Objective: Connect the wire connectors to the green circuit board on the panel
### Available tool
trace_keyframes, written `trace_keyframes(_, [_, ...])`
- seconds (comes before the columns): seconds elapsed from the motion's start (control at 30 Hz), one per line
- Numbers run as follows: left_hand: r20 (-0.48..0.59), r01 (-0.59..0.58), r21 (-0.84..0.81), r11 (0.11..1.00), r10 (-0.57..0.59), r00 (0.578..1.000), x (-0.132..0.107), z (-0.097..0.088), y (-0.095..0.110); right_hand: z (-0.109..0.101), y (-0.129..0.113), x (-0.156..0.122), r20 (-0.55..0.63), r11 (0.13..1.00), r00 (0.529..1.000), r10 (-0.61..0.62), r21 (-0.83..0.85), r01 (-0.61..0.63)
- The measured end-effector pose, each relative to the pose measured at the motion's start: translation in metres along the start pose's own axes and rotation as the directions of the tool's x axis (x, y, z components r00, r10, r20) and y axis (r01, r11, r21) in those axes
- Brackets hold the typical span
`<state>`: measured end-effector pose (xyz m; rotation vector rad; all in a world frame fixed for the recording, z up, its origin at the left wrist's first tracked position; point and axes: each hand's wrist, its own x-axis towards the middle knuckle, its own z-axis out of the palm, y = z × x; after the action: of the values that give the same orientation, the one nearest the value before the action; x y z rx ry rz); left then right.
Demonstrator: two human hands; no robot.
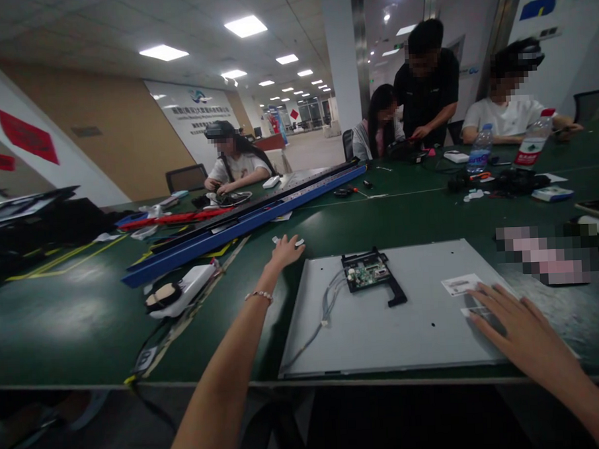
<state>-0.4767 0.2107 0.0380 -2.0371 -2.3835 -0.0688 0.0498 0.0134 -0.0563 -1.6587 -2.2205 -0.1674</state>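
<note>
A flat light-grey panel (pixel 384 346) lies near the table's front edge. On it sits a black bracket (pixel 396 292) with a green circuit board (pixel 368 275), and grey cables (pixel 327 301) run from the board toward the near left corner. My left hand (pixel 287 253) is beyond the panel's far left corner, its fingers closed round a small whitish thing whose ends poke out on both sides; its kind is unclear. Fingers spread, my right hand (pixel 519 321) rests on the panel's right side, partly covering the lower of two white labels (pixel 458 284).
Blue and black long rails (pixel 250 220) cross the green table (pixel 225 347) ahead. A white device with a strap (pixel 183 290) stands at left. Two bottles (pixel 528 142) and tangled black items are at far right. Several people are around the table.
</note>
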Motion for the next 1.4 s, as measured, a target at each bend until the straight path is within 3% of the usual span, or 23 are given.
trace_keyframes(0.17, [0.084,0.063,-0.005,0.998,-0.063,0.994,0.010,0.025,0.009,-0.002,0.004,0.005,0.019,1.000,1.000,0.004,-0.012,-0.004])
trace_keyframes(0.3, [0.102,0.101,-0.012,0.995,-0.099,0.990,0.009,0.033,0.014,-0.007,0.003,0.003,0.026,1.000,0.999,0.025,0.010,-0.026])
trace_keyframes(0.4, [0.104,0.123,-0.017,0.992,-0.120,0.987,0.008,0.031,0.009,-0.010,0.002,0.002,0.035,0.999,0.999,0.040,0.017,-0.040])
trace_keyframes(0.57, [0.061,0.260,-0.053,0.964,-0.256,0.965,0.005,0.026,-0.009,-0.014,0.001,0.003,0.036,0.998,0.998,0.049,0.025,-0.050])
trace_keyframes(0.77, [0.045,0.238,-0.112,0.965,-0.234,0.971,-0.003,0.027,-0.010,-0.011,0.002,0.002,0.032,0.998,0.998,0.048,0.038,-0.050])
trace_keyframes(0.97, [-0.225,0.194,-0.120,0.974,-0.218,0.950,-0.023,0.029,0.003,-0.011,0.002,0.002,0.036,0.996,0.997,0.065,0.054,-0.067])
trace_keyframes(1.03, [-0.261,0.179,-0.118,0.977,-0.205,0.943,-0.029,0.027,0.005,-0.011,0.002,0.003,0.039,0.996,0.997,0.067,0.058,-0.070])
trace_keyframes(1.4, [-0.211,0.186,-0.184,0.965,-0.224,0.951,-0.042,0.013,0.007,-0.010,0.002,0.004,0.009,0.995,0.998,0.063,0.072,-0.063])
